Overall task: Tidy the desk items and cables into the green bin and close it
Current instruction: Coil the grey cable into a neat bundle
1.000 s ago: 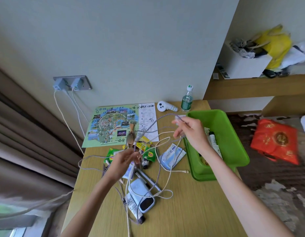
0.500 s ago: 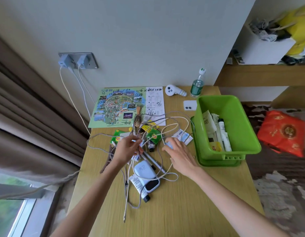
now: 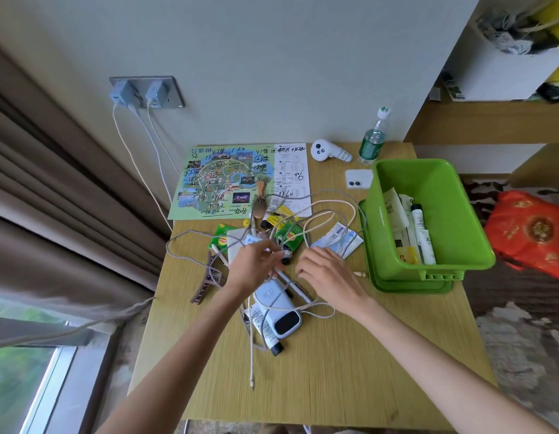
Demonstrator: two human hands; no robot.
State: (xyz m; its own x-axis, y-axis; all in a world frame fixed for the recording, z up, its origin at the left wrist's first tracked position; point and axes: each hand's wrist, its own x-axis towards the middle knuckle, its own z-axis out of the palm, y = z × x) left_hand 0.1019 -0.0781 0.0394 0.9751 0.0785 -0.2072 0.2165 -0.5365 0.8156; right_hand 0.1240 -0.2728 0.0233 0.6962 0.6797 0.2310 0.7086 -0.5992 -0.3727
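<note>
A tangle of grey and white cables sprawls over the middle of the wooden desk. My left hand is pinched shut on a bunch of these cables above a white power bank. My right hand lies palm down beside it, fingers curled over the cables next to blue-white packets; I cannot tell whether it grips one. The open green bin stands at the right on its green lid and holds tubes and papers.
A tube, pen, brown hair clip, green sachets and hairbrush lie among the cables. A map, white device, bottle and small white case sit behind. Two chargers are plugged in at left.
My right hand came down from holding a cable up near the bin to the desk beside my left hand. The lifted cable loops have dropped. My view tilted downward.
</note>
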